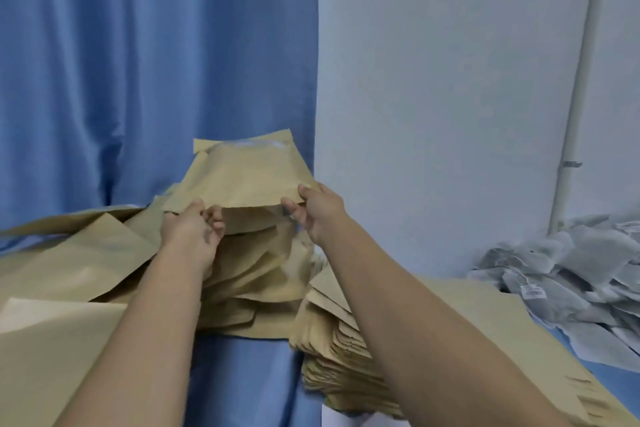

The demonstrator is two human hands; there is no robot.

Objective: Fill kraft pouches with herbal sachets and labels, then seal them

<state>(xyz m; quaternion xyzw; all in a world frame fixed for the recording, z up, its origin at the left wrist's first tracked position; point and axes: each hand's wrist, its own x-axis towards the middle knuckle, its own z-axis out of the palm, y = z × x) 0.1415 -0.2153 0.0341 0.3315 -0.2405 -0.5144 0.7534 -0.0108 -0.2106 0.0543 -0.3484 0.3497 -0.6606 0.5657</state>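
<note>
A flat kraft pouch (246, 176) is held up over a heap of pouches, its far end tilted up toward the curtain. My left hand (194, 230) pinches its near left corner. My right hand (317, 210) grips its near right corner, thumb on top. Beneath it lies a loose heap of kraft pouches (256, 274). A neater stack of kraft pouches (332, 350) sits under my right forearm. Grey-white herbal sachets (575, 274) with small tags are piled at the right.
Large kraft sheets (59, 288) spread over the left of the blue-covered table (242, 381). A blue curtain (138, 62) hangs behind, and a white wall (450, 97) with a vertical pipe (575, 114) stands to the right.
</note>
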